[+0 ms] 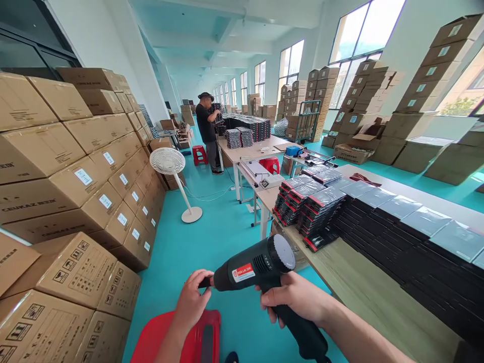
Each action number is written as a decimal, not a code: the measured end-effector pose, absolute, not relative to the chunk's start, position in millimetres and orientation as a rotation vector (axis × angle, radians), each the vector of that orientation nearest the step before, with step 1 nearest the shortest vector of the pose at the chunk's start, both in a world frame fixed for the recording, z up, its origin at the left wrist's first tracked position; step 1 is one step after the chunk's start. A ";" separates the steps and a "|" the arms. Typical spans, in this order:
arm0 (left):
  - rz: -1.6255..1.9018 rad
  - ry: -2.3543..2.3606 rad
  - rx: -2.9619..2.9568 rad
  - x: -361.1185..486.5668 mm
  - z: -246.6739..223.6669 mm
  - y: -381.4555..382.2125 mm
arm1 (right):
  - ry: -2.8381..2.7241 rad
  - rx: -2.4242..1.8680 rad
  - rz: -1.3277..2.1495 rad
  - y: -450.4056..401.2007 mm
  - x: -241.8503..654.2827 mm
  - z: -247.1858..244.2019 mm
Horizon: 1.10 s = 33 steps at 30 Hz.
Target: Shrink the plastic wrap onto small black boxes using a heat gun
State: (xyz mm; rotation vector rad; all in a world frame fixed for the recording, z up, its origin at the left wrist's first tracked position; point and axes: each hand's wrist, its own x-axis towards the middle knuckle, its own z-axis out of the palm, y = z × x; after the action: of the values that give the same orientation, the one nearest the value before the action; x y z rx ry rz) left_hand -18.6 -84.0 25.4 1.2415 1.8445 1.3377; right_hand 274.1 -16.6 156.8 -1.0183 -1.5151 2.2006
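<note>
A black heat gun (245,269) with a red and white label and a silvery round rear cap is held in front of me, its nozzle to the left. My right hand (283,297) wraps round its handle. At the nozzle end, my left hand (194,297) is closed in a pinch on a small dark piece (206,282). Whether that piece is part of the nozzle or a separate thing, I cannot tell. Beneath my left hand is a red plastic stool (215,322) on the turquoise floor.
Cardboard boxes (83,176) are stacked high on the left. A white standing fan (168,161) is ahead. On the right, a long table (378,282) carries stacks of flat black packages (321,206). Farther off, a person in black (206,126) stands beside another table (245,151).
</note>
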 end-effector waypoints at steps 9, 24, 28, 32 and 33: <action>1.413 1.722 1.031 -22.1 25.8 -84.3 | -1.416 -1.122 2.137 -3.9 296.6 143.2; 1.413 1.693 1.000 -15.3 27.8 -76.3 | -1.409 -1.016 2.219 -25.1 283.8 151.0; 1.449 1.636 0.737 -16.4 25.4 -78.2 | -1.355 -1.099 2.066 -21.9 278.2 156.1; 1.473 1.461 0.428 -13.5 23.6 -82.8 | -1.375 -1.062 2.094 -11.2 281.8 158.5; 1.472 1.423 0.390 -12.0 23.3 -83.2 | -1.411 -1.033 2.114 -10.2 280.4 159.2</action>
State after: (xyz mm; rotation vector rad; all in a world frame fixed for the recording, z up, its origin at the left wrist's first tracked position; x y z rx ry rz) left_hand -12.0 -83.2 23.3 0.3899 1.4227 1.4718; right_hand 280.4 -10.2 159.2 -1.0335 -1.4106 2.1141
